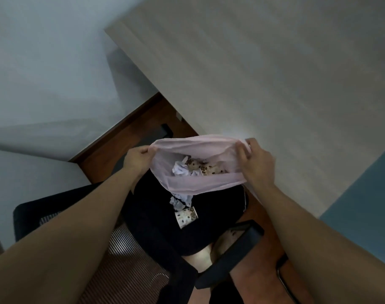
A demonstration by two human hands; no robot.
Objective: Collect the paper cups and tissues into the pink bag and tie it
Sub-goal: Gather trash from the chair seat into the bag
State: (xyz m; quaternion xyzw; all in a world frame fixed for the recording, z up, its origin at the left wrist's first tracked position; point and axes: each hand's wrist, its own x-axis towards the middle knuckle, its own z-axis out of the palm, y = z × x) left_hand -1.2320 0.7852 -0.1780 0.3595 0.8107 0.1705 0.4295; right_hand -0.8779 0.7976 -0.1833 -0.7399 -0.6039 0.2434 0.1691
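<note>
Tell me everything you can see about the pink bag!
The pink bag is thin, soft-looking plastic, wrinkled and a bit see-through. Its mouth is stretched wide open. The left hand pinches one end of the rim, the right hand the other, holding it above a black chair. Crumpled white tissues and spotted paper cups lie inside.

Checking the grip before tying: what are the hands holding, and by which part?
The pink bag, by its rim: the left hand pinches the left end of the mouth, the right hand grips the right end, holding it open.
</note>
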